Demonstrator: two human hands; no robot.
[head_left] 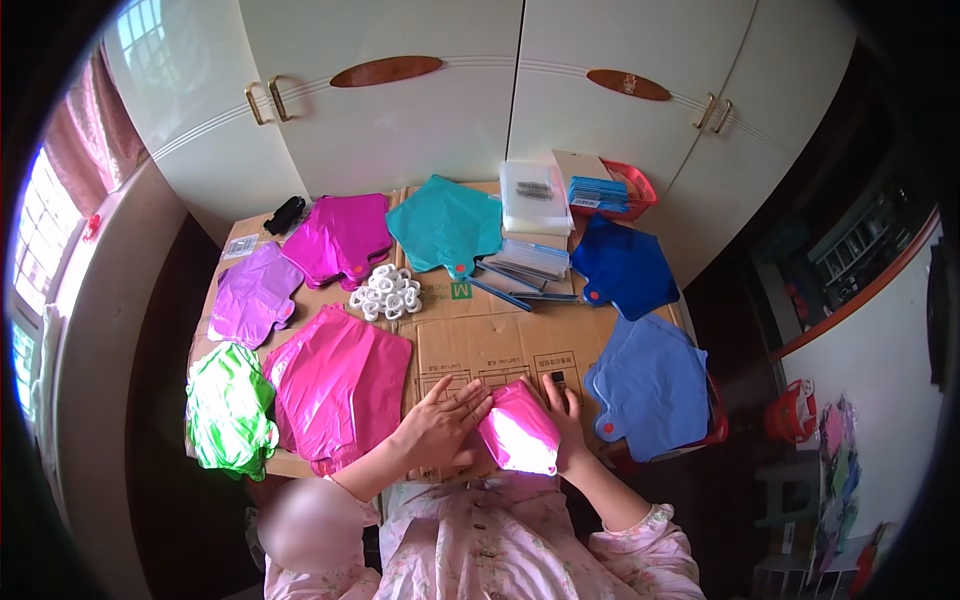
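Note:
A pink folded foil balloon [519,428], shiny and flat, lies at the near edge of the cardboard-topped table in front of me. My left hand [440,425] is laid flat at its left side, fingers stretched out and the tips touching the foil. Along the right edge rests my right hand [566,428], fingers apart and pointing away from me, part of the palm hidden by the foil. Left of my left hand is a pile of unfolded pink foil balloons [340,385].
Around the cardboard [440,340] lie foil balloons: green [230,410], lilac [255,290], magenta [340,238], teal [445,225], dark blue [625,265], light blue [650,385]. White rings [387,293], clear sleeves [535,205], blue-edged strips [530,265] and a red basket [640,188] stand farther back.

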